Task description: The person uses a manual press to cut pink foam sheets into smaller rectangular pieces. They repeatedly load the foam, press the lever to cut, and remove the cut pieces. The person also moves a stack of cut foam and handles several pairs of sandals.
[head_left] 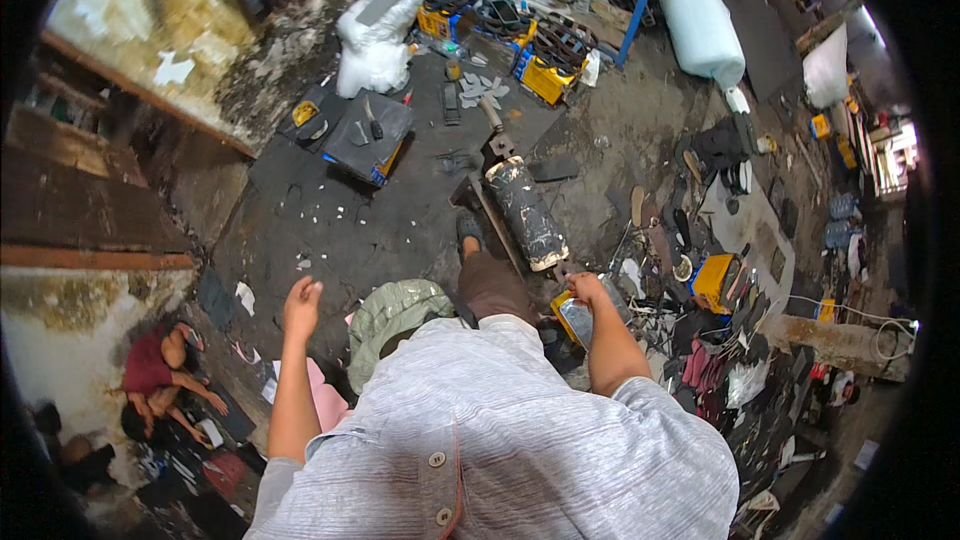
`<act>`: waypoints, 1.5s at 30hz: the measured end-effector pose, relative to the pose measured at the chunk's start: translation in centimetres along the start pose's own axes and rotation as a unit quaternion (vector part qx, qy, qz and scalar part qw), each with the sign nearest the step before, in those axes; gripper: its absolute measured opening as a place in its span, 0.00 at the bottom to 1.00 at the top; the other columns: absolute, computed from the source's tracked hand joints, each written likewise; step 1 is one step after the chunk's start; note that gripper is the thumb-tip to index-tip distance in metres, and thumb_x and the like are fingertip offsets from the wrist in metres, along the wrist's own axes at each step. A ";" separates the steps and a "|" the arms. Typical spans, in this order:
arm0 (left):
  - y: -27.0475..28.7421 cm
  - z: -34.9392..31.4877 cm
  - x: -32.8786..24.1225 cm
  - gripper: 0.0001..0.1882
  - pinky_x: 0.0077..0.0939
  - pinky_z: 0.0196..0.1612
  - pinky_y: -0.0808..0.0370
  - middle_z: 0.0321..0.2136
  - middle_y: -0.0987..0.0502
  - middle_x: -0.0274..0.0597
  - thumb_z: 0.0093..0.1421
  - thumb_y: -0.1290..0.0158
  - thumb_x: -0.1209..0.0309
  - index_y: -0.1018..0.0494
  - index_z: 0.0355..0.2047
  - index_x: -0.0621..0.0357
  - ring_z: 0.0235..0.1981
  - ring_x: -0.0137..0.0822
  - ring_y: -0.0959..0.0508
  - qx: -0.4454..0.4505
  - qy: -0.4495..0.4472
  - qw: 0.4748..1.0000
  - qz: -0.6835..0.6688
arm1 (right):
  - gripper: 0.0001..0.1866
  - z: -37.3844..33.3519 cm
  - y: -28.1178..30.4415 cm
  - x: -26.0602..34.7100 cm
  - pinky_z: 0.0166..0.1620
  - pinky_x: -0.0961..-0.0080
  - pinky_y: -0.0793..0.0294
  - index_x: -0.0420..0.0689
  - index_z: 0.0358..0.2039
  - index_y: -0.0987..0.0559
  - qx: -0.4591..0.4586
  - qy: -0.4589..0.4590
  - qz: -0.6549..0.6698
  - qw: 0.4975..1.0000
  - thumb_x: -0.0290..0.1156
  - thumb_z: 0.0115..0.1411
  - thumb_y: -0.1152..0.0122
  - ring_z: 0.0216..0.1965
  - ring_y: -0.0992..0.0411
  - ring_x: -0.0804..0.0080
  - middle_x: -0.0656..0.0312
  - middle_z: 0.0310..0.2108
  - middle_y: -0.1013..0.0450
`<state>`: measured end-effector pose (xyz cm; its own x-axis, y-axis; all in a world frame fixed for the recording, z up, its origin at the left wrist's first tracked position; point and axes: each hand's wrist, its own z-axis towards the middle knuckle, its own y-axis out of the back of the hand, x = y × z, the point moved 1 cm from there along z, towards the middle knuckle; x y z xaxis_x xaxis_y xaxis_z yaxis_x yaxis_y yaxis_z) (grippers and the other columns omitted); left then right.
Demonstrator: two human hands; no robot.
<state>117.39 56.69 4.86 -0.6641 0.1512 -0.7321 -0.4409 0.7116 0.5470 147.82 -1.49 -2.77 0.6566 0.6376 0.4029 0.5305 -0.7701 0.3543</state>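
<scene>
My left hand is raised over the dark floor at the left, its fingers loosely apart and nothing visible in it. My right hand has its fingers curled together; what they hold, if anything, is hidden. It appears close to the near end of a dark cylinder with pale worn patches, though I cannot tell whether they touch. Partly behind my right forearm is a yellow crate with a shiny grey top. A grey-green cloth lies between my arms, beside my leg.
A knife lies on a dark block. Beyond are grey cut pieces and yellow crates filled with dark strips. Scraps and a yellow container crowd the right. Another person crouches at the lower left.
</scene>
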 end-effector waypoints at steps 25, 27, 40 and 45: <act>-52.9 35.3 -34.1 0.17 0.46 0.57 0.32 0.47 0.18 0.40 0.53 0.43 0.65 0.17 0.44 0.51 0.51 0.41 0.20 0.448 -0.390 0.450 0.667 | 0.45 14.1 -1.0 -2.1 0.53 0.49 0.27 0.48 0.61 0.29 0.083 -0.290 0.440 0.846 0.73 0.59 0.56 0.53 0.26 0.56 0.57 0.55 0.26; -52.5 36.0 -34.0 0.16 0.40 0.46 0.22 0.46 0.18 0.42 0.51 0.42 0.65 0.16 0.41 0.51 0.48 0.41 0.18 0.444 -0.382 0.466 0.663 | 0.45 14.5 -1.3 -2.6 0.47 0.54 0.23 0.46 0.56 0.25 0.079 -0.318 0.431 0.841 0.75 0.58 0.55 0.45 0.23 0.56 0.56 0.49 0.23; -27.6 30.8 -24.8 0.10 0.37 0.48 0.31 0.33 0.16 0.41 0.53 0.41 0.62 0.16 0.31 0.51 0.38 0.40 0.17 0.393 -0.239 0.676 0.576 | 0.28 13.5 5.1 4.8 0.26 0.64 0.28 0.44 0.49 0.21 0.022 -0.255 0.178 0.950 0.56 0.67 0.51 0.32 0.23 0.64 0.61 0.37 0.21; -16.7 21.1 -17.5 0.09 0.42 0.41 0.28 0.21 0.19 0.43 0.44 0.42 0.62 0.19 0.19 0.53 0.25 0.43 0.18 0.247 -0.200 0.851 0.419 | 0.30 12.5 8.7 20.1 0.39 0.64 0.25 0.40 0.49 0.21 0.035 -0.163 -0.128 0.978 0.56 0.66 0.50 0.38 0.23 0.64 0.57 0.41 0.21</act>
<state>149.09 56.67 -0.05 -0.3185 0.8983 -0.3026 0.4586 0.4254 0.7802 172.35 4.43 -2.15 0.6268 0.7791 0.0145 0.7284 -0.5924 0.3444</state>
